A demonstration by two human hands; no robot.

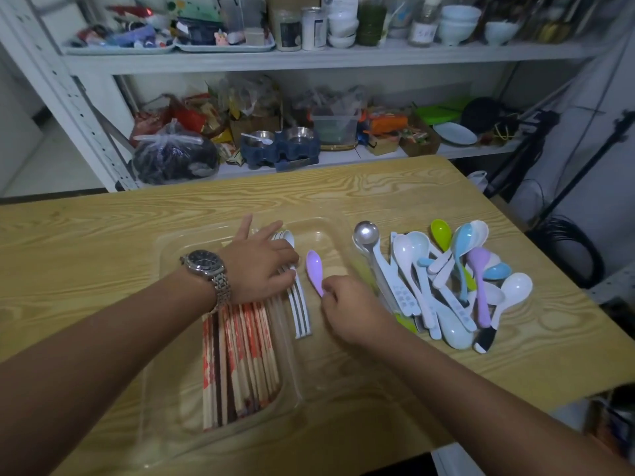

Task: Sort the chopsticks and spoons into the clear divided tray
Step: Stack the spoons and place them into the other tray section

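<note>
Carefully, the right hand (347, 304) pinched the lilac spoon (314, 269) by its handle inside the clear divided tray (326, 231). The left hand (261, 266) gripped the stacked white spoons (301, 312). Laying it parallel beside them would probably save room.

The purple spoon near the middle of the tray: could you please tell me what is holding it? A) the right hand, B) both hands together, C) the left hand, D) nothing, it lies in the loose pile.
A: the right hand pinches the handle end of the purple spoon, while the left hand, which wears the watch, is on the striped white spoons beside it.
</note>
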